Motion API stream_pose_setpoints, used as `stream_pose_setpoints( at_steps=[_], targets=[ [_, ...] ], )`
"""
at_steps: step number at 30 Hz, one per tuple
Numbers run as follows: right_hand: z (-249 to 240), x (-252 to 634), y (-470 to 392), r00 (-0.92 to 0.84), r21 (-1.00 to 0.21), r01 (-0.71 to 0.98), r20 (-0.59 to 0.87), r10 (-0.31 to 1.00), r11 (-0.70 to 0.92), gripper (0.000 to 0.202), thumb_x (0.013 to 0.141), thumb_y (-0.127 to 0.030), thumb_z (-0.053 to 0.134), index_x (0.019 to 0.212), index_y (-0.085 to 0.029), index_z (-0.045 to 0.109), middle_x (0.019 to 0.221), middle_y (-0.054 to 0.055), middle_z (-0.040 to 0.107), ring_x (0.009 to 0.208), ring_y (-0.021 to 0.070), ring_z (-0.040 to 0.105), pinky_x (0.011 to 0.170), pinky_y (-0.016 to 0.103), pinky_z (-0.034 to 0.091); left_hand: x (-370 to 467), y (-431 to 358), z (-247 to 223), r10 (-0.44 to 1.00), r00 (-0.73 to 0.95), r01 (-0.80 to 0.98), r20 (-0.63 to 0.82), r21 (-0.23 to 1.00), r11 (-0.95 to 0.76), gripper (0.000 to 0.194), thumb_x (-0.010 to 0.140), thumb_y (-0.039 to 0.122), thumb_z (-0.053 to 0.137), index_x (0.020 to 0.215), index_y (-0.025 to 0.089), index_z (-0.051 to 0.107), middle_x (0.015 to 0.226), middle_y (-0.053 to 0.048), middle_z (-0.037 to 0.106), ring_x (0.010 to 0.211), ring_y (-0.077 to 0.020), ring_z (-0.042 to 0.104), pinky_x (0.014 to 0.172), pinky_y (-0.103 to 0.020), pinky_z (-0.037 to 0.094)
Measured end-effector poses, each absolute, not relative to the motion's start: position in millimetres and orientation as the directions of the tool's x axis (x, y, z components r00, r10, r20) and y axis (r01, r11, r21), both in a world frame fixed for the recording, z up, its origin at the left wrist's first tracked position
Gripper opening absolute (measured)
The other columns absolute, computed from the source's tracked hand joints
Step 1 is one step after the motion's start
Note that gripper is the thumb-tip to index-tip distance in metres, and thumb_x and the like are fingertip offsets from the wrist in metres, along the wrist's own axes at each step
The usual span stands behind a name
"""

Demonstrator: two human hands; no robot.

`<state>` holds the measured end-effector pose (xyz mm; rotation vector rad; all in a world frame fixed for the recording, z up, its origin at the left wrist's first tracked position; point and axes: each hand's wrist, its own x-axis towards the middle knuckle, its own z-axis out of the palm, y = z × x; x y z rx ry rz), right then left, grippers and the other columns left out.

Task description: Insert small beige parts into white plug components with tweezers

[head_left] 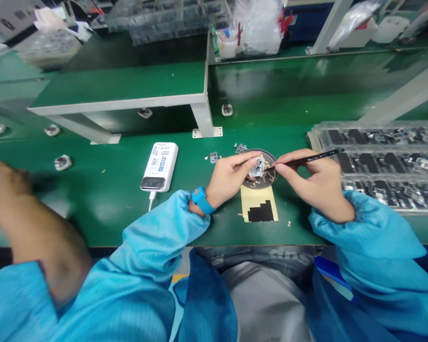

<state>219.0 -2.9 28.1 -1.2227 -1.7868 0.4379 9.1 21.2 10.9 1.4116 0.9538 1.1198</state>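
Note:
My left hand [231, 175] pinches a small white and silver electronic part [257, 167] over a round dark dish [271, 179] that holds small bits. Between the thumb and fingers of my right hand [312, 183] is a thin black tool [306, 159], its tip at the part. Below the dish lies a pale yellow sheet [248, 194] with black adhesive pieces [262, 212]. Two small metal parts, one of them a clear and silver piece [214, 157], rest just left of the dish.
A white power bank [159, 166] with a cable lies left of my hands. Clear trays [388, 166] of parts stand at the right. A raised green shelf [128, 85] is behind. At the far left is another person's arm [39, 228].

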Motion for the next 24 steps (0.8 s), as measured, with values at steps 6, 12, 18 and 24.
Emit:
stream_pose_setpoints(
  at_steps=[6,12,18,24],
  targets=[
    [30,218,-4,-0.097,-0.672,0.548,0.542,0.835,0.499,0.006,0.086,-0.025,0.077,0.092,-0.023,0.075,0.093,0.004,0.079,0.082,0.0221,0.073,0.075,0.038,0.059,7,21,12,0.972,0.214,0.043,0.101,0.993,-0.113,0.028,0.095,0.037,0.068,0.114,0.019,0.079,0.105,-0.007,0.079,0.079,-0.0180,0.072,0.063,-0.026,0.060],
    [29,218,-3,-0.116,-0.672,0.553,0.522,0.845,0.492,0.006,0.087,-0.025,0.076,0.092,-0.024,0.075,0.094,0.003,0.079,0.081,0.0216,0.073,0.073,0.037,0.058,6,25,10,0.977,0.196,0.029,0.084,0.995,-0.091,0.028,0.095,0.037,0.069,0.113,0.018,0.078,0.094,-0.007,0.079,0.074,-0.0178,0.073,0.060,-0.025,0.059],
    [27,216,-3,-0.132,-0.683,0.548,0.499,0.856,0.483,0.008,0.088,-0.027,0.076,0.094,-0.023,0.076,0.095,0.003,0.079,0.079,0.0185,0.071,0.071,0.033,0.057,7,25,7,0.971,0.219,0.014,0.096,0.995,-0.101,0.032,0.096,0.038,0.067,0.114,0.014,0.077,0.100,-0.010,0.079,0.084,-0.0203,0.075,0.063,-0.025,0.060],
    [28,218,0,-0.120,-0.904,0.326,0.252,0.960,0.278,0.009,0.087,-0.030,0.077,0.091,-0.022,0.077,0.094,0.003,0.080,0.080,0.0175,0.074,0.073,0.030,0.061,1,31,8,0.944,0.218,0.088,0.247,0.958,-0.271,0.026,0.096,0.034,0.066,0.110,0.016,0.078,0.114,-0.009,0.077,0.103,-0.0214,0.074,0.089,-0.031,0.060]
  ],
)
